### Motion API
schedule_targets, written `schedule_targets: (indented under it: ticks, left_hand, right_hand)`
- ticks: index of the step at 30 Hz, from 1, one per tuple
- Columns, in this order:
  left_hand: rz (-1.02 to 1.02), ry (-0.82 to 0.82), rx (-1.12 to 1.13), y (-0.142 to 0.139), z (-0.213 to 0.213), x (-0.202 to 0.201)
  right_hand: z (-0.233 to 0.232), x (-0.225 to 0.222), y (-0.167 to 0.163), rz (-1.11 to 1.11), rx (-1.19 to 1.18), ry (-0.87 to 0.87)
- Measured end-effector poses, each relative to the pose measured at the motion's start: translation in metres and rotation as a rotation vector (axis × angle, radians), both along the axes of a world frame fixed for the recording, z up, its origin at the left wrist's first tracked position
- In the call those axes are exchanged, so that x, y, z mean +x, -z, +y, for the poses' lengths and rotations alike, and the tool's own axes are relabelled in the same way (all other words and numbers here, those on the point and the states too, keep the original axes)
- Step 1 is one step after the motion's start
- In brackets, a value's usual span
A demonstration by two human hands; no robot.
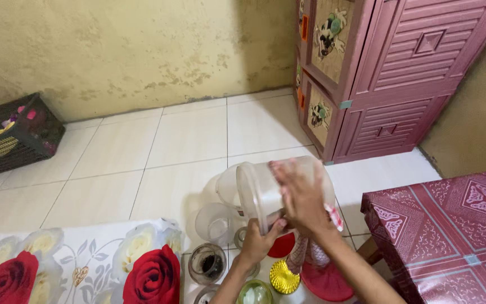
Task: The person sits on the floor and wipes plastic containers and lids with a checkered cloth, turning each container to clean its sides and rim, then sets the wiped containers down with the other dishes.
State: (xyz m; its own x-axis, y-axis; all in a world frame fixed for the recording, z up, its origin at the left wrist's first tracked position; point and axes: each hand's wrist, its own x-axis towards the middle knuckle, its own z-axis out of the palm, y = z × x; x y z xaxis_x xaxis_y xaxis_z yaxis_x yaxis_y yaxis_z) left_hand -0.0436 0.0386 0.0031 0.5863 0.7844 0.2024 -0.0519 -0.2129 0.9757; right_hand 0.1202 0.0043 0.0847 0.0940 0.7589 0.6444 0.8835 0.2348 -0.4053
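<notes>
White tiled floor (187,135) below a stained yellow wall; one maroon plastic cabinet (389,73), one dark basket (15,132), one rose-printed cloth (80,264), one maroon patterned surface (451,231). One large translucent plastic container (260,191), tilted on its side above the floor. Left hand (260,242) closed around its lower rim; right hand (302,194) spread flat against its wall. Beneath: two clear glass jars (208,262), one gold lid (284,277), one red lid (281,246).

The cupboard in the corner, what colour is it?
The cupboard is dusky pink-maroon, with beige door panels bearing cartoon pictures. The head view shows it best.
</notes>
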Motion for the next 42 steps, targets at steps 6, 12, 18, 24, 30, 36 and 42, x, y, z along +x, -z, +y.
schedule_targets:
  ticks: [6,12,18,24,30,36,42]
  left_hand:
    - [0.098,0.005,0.287,-0.004,-0.004,-0.017]
    - [0.092,-0.014,0.25,-0.021,-0.008,-0.021]
    - [-0.029,-0.069,0.129,-0.014,0.001,-0.014]
    - [-0.215,-0.002,-0.08,-0.021,0.003,-0.013]
    - [-0.238,-0.101,-0.106,-0.027,-0.004,0.002]
    - [-0.264,-0.089,-0.146,-0.031,-0.002,-0.002]
    - [-0.337,-0.156,-0.177,-0.028,-0.005,0.019]
  right_hand:
    - [0.023,0.03,-0.003,-0.096,-0.192,0.054]
    - [0.028,0.046,-0.003,0.094,-0.324,0.236]
    - [-0.014,-0.019,0.036,-0.074,0.123,0.026]
    - [0.008,0.041,0.037,0.116,0.011,0.339]
    - [-0.03,-0.021,0.088,-0.057,0.118,0.188]
    - [-0.012,0.023,0.079,-0.083,0.027,0.388]
    - [-0.015,-0.001,0.066,0.164,0.158,0.327]
